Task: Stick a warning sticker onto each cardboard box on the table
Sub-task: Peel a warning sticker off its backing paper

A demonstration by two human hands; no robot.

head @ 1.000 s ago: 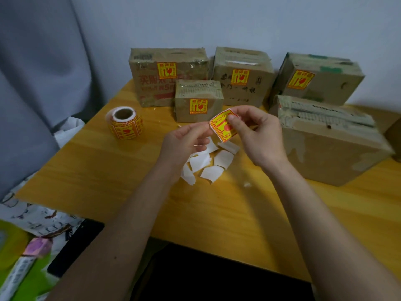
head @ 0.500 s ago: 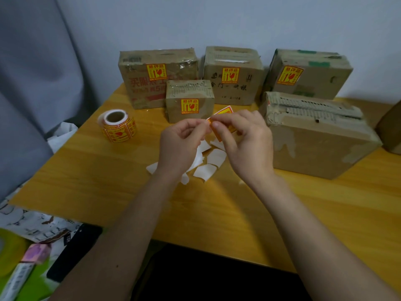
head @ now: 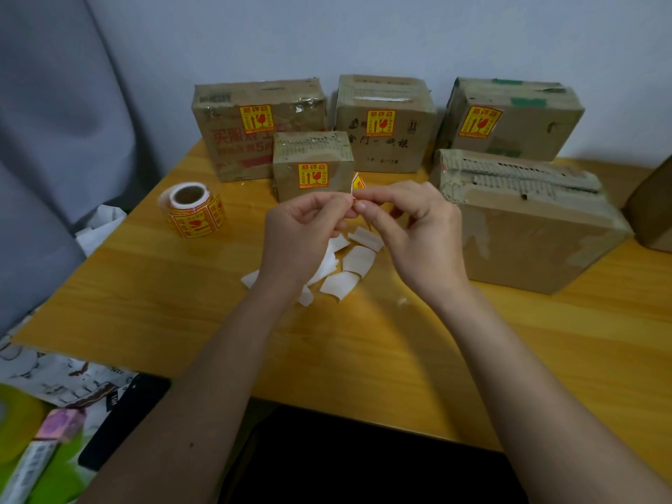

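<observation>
My left hand [head: 302, 231] and my right hand [head: 411, 231] meet above the table's middle, both pinching one yellow-and-red warning sticker [head: 358, 183] whose corner sticks up between my fingertips. Several cardboard boxes stand at the back: a left box [head: 254, 140], a small front box [head: 312, 147], a middle box [head: 385, 140] and a right rear box [head: 527, 129], each showing a sticker on its front. A large box [head: 527, 241] lies to the right of my right hand with no sticker visible on it.
A sticker roll [head: 192, 209] stands left of my hands on the wooden table [head: 145, 303]. Several white backing scraps [head: 349, 271] lie under my hands. Another box edge [head: 654, 212] shows at far right. A dark phone [head: 123, 420] and clutter sit below the table's left edge.
The sticker faced me flat a second ago; now it is turned edge-on and mostly hidden between my fingertips. My hands have closed together over it.
</observation>
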